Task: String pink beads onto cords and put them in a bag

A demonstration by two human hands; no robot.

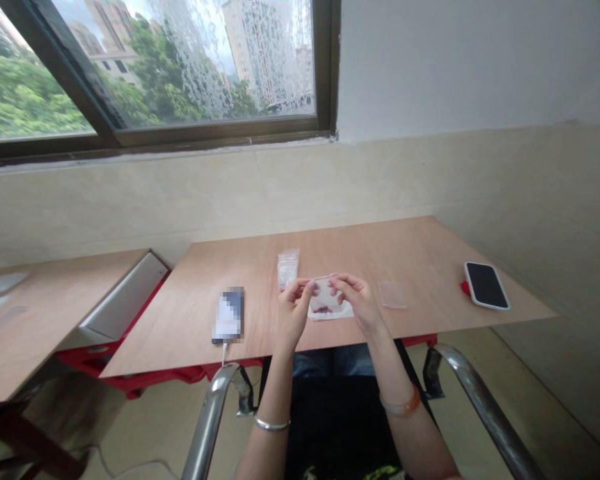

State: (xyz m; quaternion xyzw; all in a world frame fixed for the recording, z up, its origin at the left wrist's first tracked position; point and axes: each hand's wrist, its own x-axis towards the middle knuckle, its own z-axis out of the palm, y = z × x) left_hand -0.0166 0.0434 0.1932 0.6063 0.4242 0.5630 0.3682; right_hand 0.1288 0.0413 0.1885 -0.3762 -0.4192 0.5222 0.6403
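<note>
Both hands hold one small clear plastic bag upright just above the wooden table. My left hand pinches its top left corner and my right hand pinches its top right corner. Something small and dark red lies at the bottom of the bag. Under the bag a white sheet or another flat bag rests on the table. A stack of clear bags lies just beyond my left hand, and one empty clear bag lies right of my right hand.
A phone on a white cable lies left of my hands, its screen blurred. A dark phone in a white case sits near the table's right edge. Metal chair arms frame my lap. A second table stands to the left.
</note>
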